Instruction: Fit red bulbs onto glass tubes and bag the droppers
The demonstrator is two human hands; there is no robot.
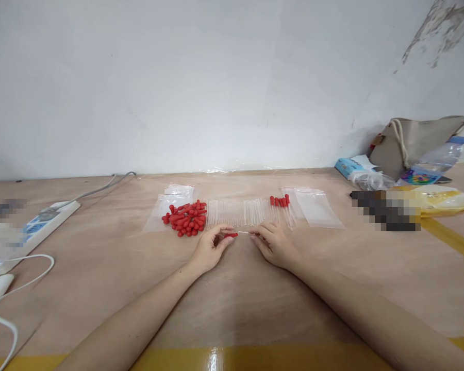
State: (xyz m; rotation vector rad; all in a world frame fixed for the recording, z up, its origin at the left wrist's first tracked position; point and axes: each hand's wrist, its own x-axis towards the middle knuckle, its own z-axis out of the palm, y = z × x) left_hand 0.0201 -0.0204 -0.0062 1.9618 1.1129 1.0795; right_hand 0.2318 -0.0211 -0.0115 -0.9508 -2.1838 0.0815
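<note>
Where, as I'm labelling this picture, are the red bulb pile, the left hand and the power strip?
red bulb pile [185, 221]: head view, on bulbs in its middle
left hand [209, 249]: head view, on its back
power strip [48, 225]: head view, on its white casing

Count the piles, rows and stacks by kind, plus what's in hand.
Loose red bulb pile: 1
Bare clear tube row: 1
Red-topped tube group: 1
Clear bag stacks: 2
Held red bulb: 1
Held clear tube: 1
Total: 7. Pieces inside the pile overlap too much to count.
</note>
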